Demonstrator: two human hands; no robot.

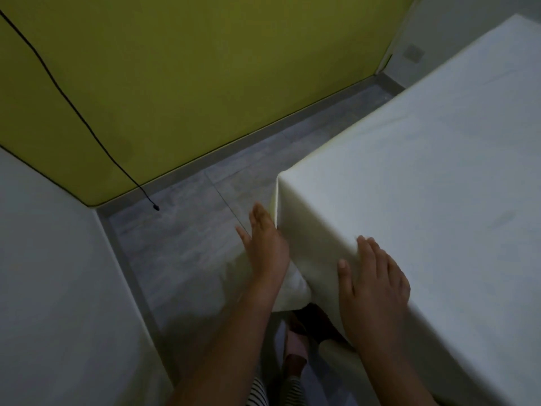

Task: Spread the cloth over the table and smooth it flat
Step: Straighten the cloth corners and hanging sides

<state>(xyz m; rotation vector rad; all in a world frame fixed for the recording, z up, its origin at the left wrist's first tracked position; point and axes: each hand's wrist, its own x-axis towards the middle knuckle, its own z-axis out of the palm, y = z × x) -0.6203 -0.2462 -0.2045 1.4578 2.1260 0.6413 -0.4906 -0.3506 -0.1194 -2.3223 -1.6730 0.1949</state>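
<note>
Two flat hands, left hand and right hand, press the cloth.

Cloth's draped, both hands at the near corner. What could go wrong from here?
1. The left hand presses the hanging side of the cloth while the right hand lies on the top edge; uneven pushing might skew it and wrinkle the top.
2. A slack bunch hangs under the corner, near the slipper; a step could catch it and drag the cloth.
</note>
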